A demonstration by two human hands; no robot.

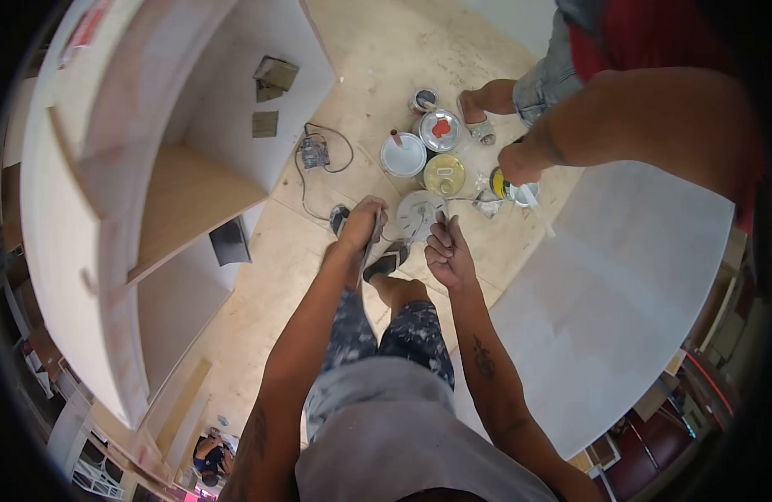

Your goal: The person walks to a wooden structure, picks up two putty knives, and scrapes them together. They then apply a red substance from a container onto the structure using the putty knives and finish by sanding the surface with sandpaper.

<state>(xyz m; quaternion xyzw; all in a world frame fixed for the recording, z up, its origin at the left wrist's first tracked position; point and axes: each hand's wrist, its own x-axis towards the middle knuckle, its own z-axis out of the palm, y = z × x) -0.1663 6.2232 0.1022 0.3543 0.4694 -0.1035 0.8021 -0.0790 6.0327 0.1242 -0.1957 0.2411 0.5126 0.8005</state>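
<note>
My left hand [366, 219] is closed around a thin, flat grey piece [371, 244], which shows nearly edge-on below the fingers. My right hand [449, 253] pinches a small, dark, thin piece [441, 217] between thumb and curled fingers; I cannot tell what kind it is. Between the two hands, lower down, a white round disc [415, 203] with dark slots lies by my sandalled feet [386, 261]. Just past it stand a yellowish can [444, 175], a white-topped can [402, 156] and a can with a red patch on its lid [440, 130].
A curved wooden cabinet [197, 188] with sandpaper pieces [274, 74] stands left. A corded power tool [315, 152] lies on the floor. At right, a co-worker's hand [520, 164] is over a small can, beside a large pale curved panel [612, 276]. Another person [212, 458] is far lower left.
</note>
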